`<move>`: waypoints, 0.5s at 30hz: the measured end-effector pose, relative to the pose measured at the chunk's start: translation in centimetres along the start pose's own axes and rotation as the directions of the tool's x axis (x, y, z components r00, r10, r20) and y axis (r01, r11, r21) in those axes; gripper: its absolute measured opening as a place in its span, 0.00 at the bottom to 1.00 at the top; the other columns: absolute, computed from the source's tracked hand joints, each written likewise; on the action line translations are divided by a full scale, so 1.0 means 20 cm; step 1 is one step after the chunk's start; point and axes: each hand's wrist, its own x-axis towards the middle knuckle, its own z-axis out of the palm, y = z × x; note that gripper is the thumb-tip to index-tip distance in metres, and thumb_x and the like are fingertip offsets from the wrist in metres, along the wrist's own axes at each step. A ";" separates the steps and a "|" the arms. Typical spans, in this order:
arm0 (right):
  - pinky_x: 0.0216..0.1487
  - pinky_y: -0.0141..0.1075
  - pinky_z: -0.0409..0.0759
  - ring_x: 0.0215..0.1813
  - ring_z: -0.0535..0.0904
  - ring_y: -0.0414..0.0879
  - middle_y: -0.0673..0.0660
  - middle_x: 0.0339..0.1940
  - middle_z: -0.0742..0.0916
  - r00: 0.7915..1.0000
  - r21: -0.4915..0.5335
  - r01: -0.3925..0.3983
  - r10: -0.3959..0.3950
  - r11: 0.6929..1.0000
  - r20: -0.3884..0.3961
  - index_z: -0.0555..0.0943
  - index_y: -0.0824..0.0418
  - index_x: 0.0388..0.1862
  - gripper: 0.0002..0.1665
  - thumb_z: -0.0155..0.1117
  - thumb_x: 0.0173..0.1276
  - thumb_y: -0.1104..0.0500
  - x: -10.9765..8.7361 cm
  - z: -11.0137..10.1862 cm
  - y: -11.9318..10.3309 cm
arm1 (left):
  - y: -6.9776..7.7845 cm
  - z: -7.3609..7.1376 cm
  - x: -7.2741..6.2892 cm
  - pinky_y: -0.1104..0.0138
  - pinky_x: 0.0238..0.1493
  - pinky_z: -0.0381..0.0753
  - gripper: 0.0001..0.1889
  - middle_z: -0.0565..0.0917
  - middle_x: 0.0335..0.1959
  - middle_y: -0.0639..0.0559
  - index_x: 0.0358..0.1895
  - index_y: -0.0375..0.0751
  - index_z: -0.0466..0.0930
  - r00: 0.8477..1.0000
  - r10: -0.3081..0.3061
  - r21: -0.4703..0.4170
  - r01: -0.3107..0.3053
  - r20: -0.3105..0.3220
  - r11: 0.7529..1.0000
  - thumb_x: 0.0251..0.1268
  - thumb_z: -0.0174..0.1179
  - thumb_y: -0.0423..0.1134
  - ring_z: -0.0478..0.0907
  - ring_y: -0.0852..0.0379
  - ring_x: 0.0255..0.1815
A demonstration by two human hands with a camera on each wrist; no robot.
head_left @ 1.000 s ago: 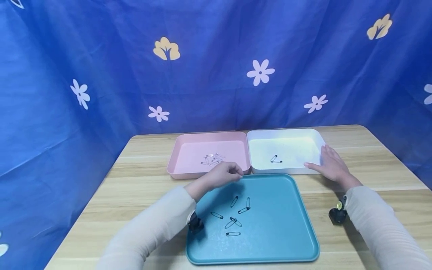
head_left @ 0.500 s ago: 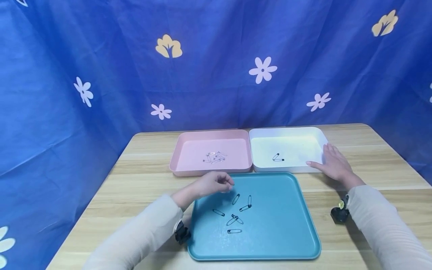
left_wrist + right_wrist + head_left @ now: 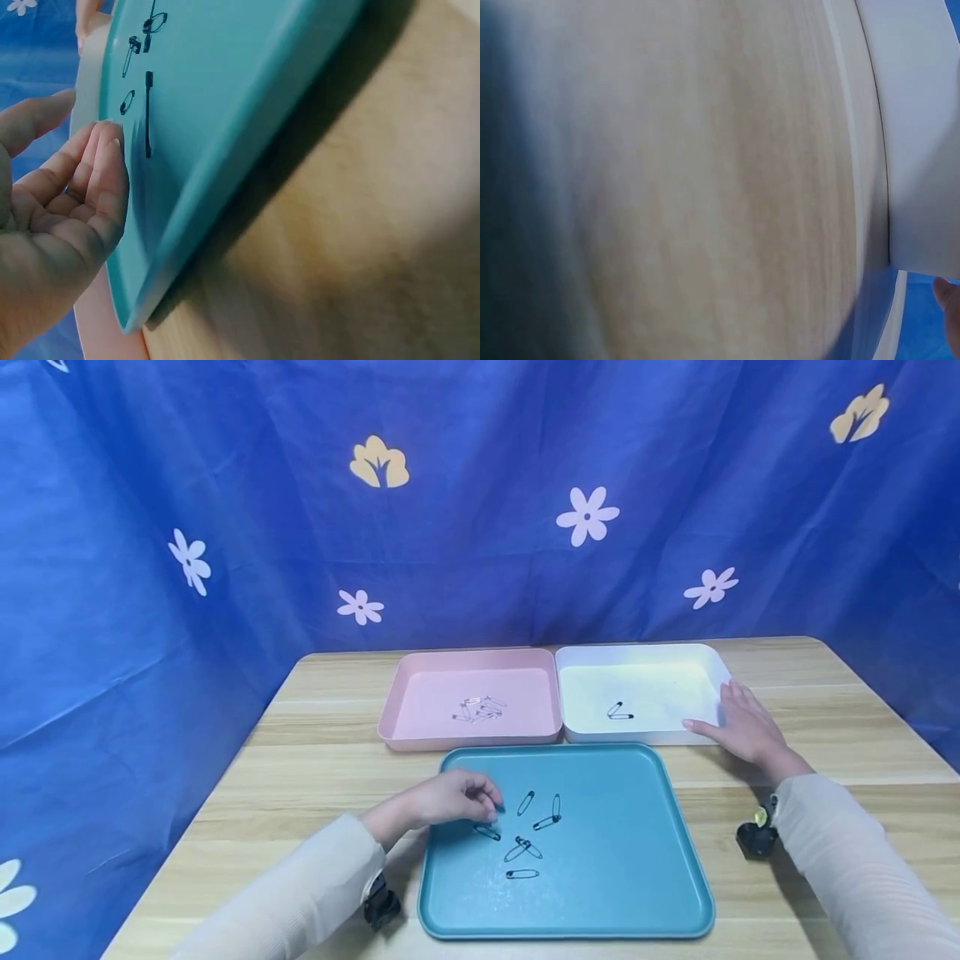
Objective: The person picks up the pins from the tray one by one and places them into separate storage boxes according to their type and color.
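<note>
Left hand (image 3: 452, 799), loosely curled and empty, has shifted down-left to lower centre, putting the nearest safety pin (image 3: 487, 832) on the teal tray (image 3: 622, 852) within reach; right hand (image 3: 744, 728), fingers extended, stays at the white tray (image 3: 637, 737).

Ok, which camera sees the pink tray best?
The head view: it shows nearly all of the pink tray, with pins inside. The left wrist view catches only a sliver beside the teal tray; the right wrist view shows none of it.
</note>
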 end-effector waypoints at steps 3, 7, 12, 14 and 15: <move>0.60 0.55 0.35 0.64 0.35 0.66 0.77 0.62 0.43 1.000 0.009 0.001 -0.001 1.000 0.003 0.37 0.81 0.61 0.62 0.45 0.54 0.30 0.00 0.00 -0.01 | -0.02 0.00 -0.02 0.68 0.34 0.75 0.11 0.79 0.26 0.48 0.36 0.30 0.74 1.000 0.005 -0.029 -0.005 0.010 1.000 0.47 0.59 0.28 0.76 0.56 0.29; 0.60 0.56 0.36 0.64 0.35 0.66 0.77 0.62 0.44 1.000 0.010 0.004 -0.004 1.000 -0.005 0.38 0.81 0.60 0.62 0.46 0.54 0.31 0.00 0.00 0.00 | -0.04 0.01 -0.02 0.69 0.32 0.74 0.09 0.79 0.26 0.46 0.34 0.29 0.74 1.000 0.015 -0.019 -0.015 0.011 1.000 0.45 0.58 0.25 0.75 0.58 0.27; 0.60 0.54 0.35 0.64 0.35 0.66 0.78 0.61 0.44 1.000 0.010 0.023 -0.023 1.000 -0.008 0.38 0.82 0.60 0.61 0.46 0.55 0.31 0.00 0.00 0.01 | -0.07 0.02 -0.02 0.70 0.31 0.75 0.09 0.78 0.25 0.48 0.32 0.30 0.75 1.000 0.024 0.022 -0.024 0.003 0.999 0.43 0.58 0.24 0.74 0.59 0.27; 0.60 0.54 0.35 0.64 0.35 0.66 0.78 0.61 0.44 1.000 0.011 0.027 -0.026 1.000 -0.010 0.38 0.82 0.60 0.61 0.46 0.55 0.32 0.00 0.01 0.01 | -0.07 0.02 -0.02 0.70 0.31 0.76 0.09 0.78 0.24 0.49 0.32 0.30 0.75 1.000 0.030 0.039 -0.031 0.001 0.999 0.43 0.59 0.23 0.74 0.59 0.27; 0.60 0.54 0.35 0.64 0.35 0.66 0.78 0.61 0.44 1.000 0.011 0.027 -0.027 1.000 -0.010 0.38 0.82 0.60 0.61 0.46 0.55 0.32 0.00 0.01 0.01 | -0.07 0.02 -0.03 0.70 0.31 0.76 0.09 0.77 0.24 0.50 0.32 0.30 0.75 0.999 0.033 0.047 -0.032 -0.001 0.998 0.42 0.60 0.23 0.74 0.59 0.27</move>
